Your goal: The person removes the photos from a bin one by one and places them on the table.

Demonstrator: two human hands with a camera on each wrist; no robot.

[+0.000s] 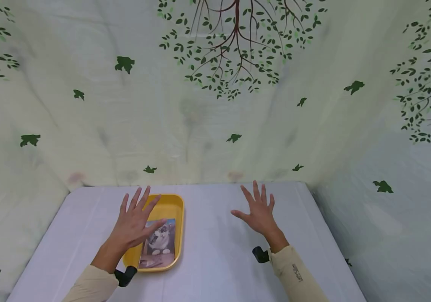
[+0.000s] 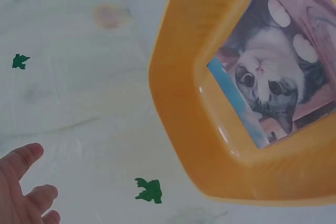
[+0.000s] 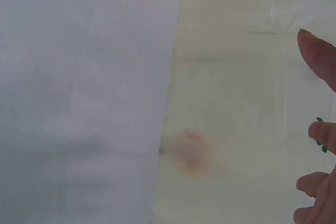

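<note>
Desk: tray off-centre at 9 o'clock. Left hand over tray's 10 o'clock side in head view, grip wide. Right hand at tray's 3 o'clock, well apart, grip wide. Cat photo face-up in tray, toward 5 o'clock.

Dark lettering on the right sleeve, too small to read

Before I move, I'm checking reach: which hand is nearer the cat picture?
Left. In the head view, the left hand partly overlaps the cat picture in the tray; the right hand is apart, to the right.
</note>
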